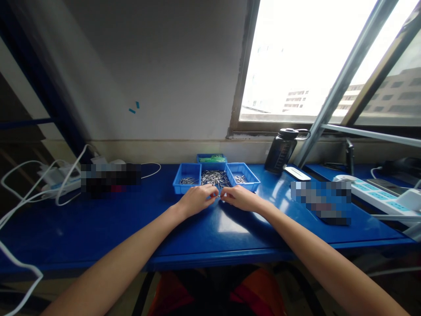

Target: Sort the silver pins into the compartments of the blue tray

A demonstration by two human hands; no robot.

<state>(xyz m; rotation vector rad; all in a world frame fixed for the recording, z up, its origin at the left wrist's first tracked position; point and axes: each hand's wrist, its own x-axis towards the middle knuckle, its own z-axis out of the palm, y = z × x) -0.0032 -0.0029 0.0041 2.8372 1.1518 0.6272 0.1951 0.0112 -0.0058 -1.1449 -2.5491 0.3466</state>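
Toward near edge of table (82,224) | left hand (196,199), right hand (241,198): grips seemingly pinched on tiny piece (218,196) | step: likely handling it | next: steadiness

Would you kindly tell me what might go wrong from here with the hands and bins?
Something small between the left hand and right hand could slip onto the glossy desk; I can't tell exactly what they hold.

Both hands are close to the left bin and right bin, so either might get nudged.

The open bins hold loose metal pieces, which could spill if one tips.
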